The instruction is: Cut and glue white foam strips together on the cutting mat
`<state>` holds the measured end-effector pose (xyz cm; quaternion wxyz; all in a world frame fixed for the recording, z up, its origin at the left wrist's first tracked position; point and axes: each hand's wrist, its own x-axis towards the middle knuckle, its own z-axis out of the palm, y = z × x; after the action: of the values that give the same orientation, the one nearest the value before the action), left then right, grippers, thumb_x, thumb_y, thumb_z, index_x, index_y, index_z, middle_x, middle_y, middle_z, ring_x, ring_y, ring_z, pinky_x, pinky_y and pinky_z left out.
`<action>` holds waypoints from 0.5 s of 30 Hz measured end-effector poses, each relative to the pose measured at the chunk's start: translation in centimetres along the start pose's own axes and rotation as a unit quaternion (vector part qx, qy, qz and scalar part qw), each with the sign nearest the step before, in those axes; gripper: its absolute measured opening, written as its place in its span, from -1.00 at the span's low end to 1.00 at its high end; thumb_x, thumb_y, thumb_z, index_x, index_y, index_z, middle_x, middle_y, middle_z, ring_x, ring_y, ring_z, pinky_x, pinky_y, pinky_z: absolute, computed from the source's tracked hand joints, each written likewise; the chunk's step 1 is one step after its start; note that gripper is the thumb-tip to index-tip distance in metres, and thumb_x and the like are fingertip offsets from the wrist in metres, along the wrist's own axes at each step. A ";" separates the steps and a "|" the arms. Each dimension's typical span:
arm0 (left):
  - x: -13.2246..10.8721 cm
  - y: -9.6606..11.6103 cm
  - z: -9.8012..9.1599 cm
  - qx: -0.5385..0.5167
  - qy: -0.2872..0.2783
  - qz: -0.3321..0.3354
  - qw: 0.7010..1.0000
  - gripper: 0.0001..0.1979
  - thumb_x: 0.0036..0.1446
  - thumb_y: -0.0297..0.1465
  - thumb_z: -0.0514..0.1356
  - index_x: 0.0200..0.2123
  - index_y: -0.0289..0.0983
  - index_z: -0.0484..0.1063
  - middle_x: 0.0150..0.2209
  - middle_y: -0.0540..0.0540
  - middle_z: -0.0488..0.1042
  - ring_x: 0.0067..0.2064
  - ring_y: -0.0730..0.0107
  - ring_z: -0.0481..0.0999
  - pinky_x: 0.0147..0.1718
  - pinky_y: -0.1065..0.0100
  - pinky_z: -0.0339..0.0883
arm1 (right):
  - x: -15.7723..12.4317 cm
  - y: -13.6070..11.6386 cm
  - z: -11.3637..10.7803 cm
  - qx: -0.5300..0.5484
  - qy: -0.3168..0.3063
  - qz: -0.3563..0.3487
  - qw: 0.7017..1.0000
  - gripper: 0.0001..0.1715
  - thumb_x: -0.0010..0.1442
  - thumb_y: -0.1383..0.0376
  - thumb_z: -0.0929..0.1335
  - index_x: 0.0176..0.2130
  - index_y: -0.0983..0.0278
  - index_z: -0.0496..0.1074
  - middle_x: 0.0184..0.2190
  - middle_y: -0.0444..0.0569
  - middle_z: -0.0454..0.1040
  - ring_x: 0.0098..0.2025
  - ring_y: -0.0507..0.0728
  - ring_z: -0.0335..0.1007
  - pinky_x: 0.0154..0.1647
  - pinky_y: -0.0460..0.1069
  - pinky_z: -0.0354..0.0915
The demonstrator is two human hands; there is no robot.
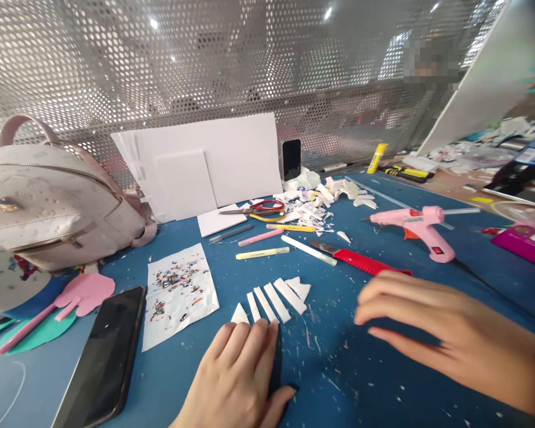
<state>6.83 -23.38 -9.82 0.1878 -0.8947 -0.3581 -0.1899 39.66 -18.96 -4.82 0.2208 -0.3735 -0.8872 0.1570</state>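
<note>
My left hand [238, 377] rests on the blue table with its thumb apart, fingertips at the lower ends of several white foam-board strips [273, 302]. The strips lie in a fan, with small triangular pieces at both ends. Nothing shows in that hand, though its fingertips are partly hidden. To the right, my right hand [419, 324] hovers above the table, fingers loosely bent and thumb apart, holding nothing. Just beyond it lies a red utility knife [368, 261], its handle end partly behind the knuckles. A pink glue gun [417, 226] lies farther right.
Scissors [267, 208], several markers [263, 252] and a heap of white scraps [314, 208] lie ahead. Leftward are a sheet with colourful bits [196, 303], a phone [104, 356] and a backpack [57, 202]. White boards [245, 154] lean against the perforated screen [205, 65].
</note>
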 end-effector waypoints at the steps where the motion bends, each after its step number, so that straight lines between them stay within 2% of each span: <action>1: 0.1 0.1 -0.2 0.000 0.004 -0.001 1.000 -0.45 0.50 -0.10 -0.08 0.14 -0.40 0.47 -0.02 -0.16 0.54 -0.09 0.24 0.46 -0.06 0.24 0.32 | 1.5 -0.6 0.5 -0.007 -0.033 -0.025 0.999 -0.87 0.36 0.25 0.37 -0.11 0.06 0.53 -0.18 -0.09 0.57 -0.17 0.14 0.53 -0.17 0.02 0.42; 4: 0.4 0.2 -0.5 -0.009 0.038 0.001 0.999 -0.52 0.51 -0.16 -0.07 0.08 -0.36 0.51 -0.07 -0.15 0.57 -0.15 0.26 0.47 -0.11 0.25 0.32 | 5.4 -1.8 1.8 -0.013 -0.074 -0.056 0.996 -0.86 0.40 0.23 0.33 -0.10 0.13 0.50 -0.16 -0.07 0.55 -0.13 0.16 0.51 -0.14 0.06 0.39; 7: 0.2 0.5 -0.4 -0.037 0.091 0.011 0.995 -0.60 0.50 -0.26 -0.03 -0.12 -0.31 0.56 -0.18 -0.09 0.60 -0.23 0.28 0.47 -0.14 0.24 0.33 | 8.3 -2.1 2.7 -0.023 -0.089 -0.054 0.994 -0.87 0.35 0.20 0.38 -0.11 0.17 0.49 -0.14 -0.05 0.53 -0.10 0.19 0.47 -0.10 0.09 0.38; 8: 0.0 0.5 -0.3 -0.044 0.102 0.014 0.994 -0.61 0.50 -0.27 -0.03 -0.17 -0.31 0.56 -0.21 -0.07 0.61 -0.26 0.29 0.48 -0.14 0.24 0.33 | 9.1 -2.1 3.0 -0.027 -0.096 -0.058 0.993 -0.77 0.30 0.15 0.44 -0.07 0.18 0.49 -0.08 -0.03 0.52 -0.03 0.23 0.44 -0.04 0.12 0.38; 11: -0.4 0.6 0.0 -0.049 0.111 0.020 0.992 -0.59 0.51 -0.28 -0.04 -0.21 -0.30 0.55 -0.23 -0.02 0.63 -0.26 0.33 0.53 -0.09 0.26 0.35 | 10.6 -1.8 4.2 -0.033 -0.125 -0.089 0.988 -0.29 0.14 0.00 0.54 0.16 0.24 0.41 0.14 0.10 0.44 0.21 0.34 0.29 0.20 0.23 0.30; 13: -0.6 0.5 0.2 -0.047 0.118 0.020 0.992 -0.56 0.53 -0.26 -0.07 -0.20 -0.29 0.56 -0.22 -0.01 0.65 -0.22 0.35 0.58 -0.05 0.27 0.37 | 11.2 -1.5 4.9 -0.027 -0.140 -0.101 0.985 -0.14 0.10 -0.02 0.54 0.23 0.29 0.36 0.22 0.16 0.38 0.29 0.37 0.21 0.28 0.26 0.23; 15: -0.6 0.3 0.4 -0.047 0.121 0.022 0.991 -0.52 0.54 -0.25 -0.10 -0.21 -0.28 0.56 -0.23 -0.01 0.65 -0.21 0.37 0.60 -0.04 0.29 0.40 | 11.5 -1.1 5.5 -0.015 -0.150 -0.101 0.983 -0.12 0.07 -0.01 0.55 0.24 0.32 0.37 0.24 0.17 0.36 0.30 0.38 0.18 0.32 0.26 0.19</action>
<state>6.74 -23.77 -10.48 0.1916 -0.8806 -0.3034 -0.3096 29.04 -11.89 -5.84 0.0938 -0.2573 -0.9458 0.1746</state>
